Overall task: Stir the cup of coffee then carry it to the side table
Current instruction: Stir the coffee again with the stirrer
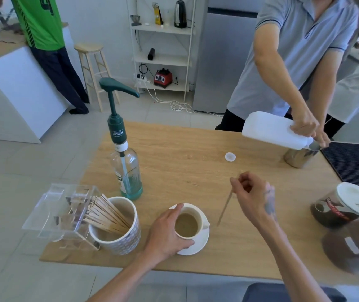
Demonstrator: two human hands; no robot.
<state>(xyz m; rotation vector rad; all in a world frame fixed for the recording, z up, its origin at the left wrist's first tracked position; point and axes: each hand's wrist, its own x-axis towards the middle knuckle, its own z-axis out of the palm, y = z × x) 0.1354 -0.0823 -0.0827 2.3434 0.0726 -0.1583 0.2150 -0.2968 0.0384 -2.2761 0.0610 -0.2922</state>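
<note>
The cup of coffee (189, 223) sits on a white saucer (198, 243) near the 6 o'clock edge of the wooden tabletop (185, 162), filled with pale brown liquid. The left hand (165, 234) wraps around the cup from its 9 o'clock side, fingers (177, 208) curled over the far rim and thumb pressed at the near side against the saucer. The right hand (254, 197) hovers above the tabletop at the cup's 2 o'clock, its fingertips pinched shut on the top of 1 wooden stir stick (225, 205), which hangs tilted with its lower end just beside the saucer, clear of the coffee. At the cup's 9 o'clock stands a patterned holder (119, 240) full of stir sticks, touching a clear plastic box (59, 212). A syrup pump bottle (124, 162) stands at 11 o'clock. At 1 o'clock, another person tips a white jug (272, 129) into a metal pitcher (300, 158).
</note>
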